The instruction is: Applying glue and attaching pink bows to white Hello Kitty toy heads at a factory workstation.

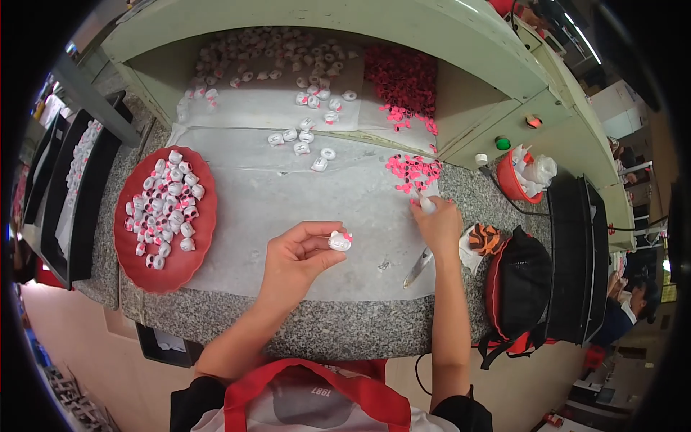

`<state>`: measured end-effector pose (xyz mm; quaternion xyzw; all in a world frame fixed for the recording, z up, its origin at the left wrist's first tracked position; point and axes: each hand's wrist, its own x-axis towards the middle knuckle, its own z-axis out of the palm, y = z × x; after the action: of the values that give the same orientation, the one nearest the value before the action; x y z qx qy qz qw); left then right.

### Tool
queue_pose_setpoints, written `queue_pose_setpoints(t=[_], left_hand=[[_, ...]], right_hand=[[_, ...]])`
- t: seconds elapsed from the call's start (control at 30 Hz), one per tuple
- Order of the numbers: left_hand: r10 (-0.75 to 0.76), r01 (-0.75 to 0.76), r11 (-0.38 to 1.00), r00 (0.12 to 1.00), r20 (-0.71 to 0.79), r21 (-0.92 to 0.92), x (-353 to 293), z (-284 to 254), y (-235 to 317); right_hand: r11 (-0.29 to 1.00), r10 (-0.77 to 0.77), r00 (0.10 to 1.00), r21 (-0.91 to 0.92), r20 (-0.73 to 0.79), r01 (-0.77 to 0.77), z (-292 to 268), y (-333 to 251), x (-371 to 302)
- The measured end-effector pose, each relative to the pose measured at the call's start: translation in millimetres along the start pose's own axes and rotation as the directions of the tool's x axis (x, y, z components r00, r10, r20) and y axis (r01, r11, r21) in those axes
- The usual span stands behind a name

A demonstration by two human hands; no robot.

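My left hand (299, 255) pinches a small white moulded piece (340, 242) with pink at its top edge, held above the paper-covered worktop. To the right, my right hand (439, 223) closes round a small white bottle (427, 205) with a narrow tip. That tip points into a loose heap of small pink pieces (414, 170); whether it touches one is too small to tell. Several plain white moulded pieces (301, 147) lie on the paper further back. On the left, a red scalloped plate (128, 252) carries many white pieces with pink parts.
A shelf (288, 108) at the back holds many white pieces and a pile of pink ones (403, 79). Tweezers (417, 268) lie by my right forearm. Beyond them are a striped cloth item (484, 240), a black bag (522, 284) and a red bowl (508, 180). Black trays (68, 237) stand far left.
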<state>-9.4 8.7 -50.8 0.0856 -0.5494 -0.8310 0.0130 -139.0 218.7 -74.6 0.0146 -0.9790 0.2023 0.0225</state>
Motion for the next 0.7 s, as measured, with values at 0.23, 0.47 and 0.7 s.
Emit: queue_pose_setpoints(t=[0.23,0.47,0.7], left_hand=[[0.03,-0.023,0.995,0.997,-0.068,0.101,0,1,-6],[0.166,-0.158,0.968,0.986,-0.025,0.194,1,7,-12],[0.141,-0.144,0.989,0.988,0.065,0.036,-1,1,-6]], right_hand=[[0.599,-0.051,0.952,0.772,0.3,-0.212,-26,-49,-60],[0.552,-0.239,0.937,0.83,0.255,-0.086,-24,-75,-75],[0.556,-0.202,0.97,0.831,0.137,-0.002,-15,-71,-82]])
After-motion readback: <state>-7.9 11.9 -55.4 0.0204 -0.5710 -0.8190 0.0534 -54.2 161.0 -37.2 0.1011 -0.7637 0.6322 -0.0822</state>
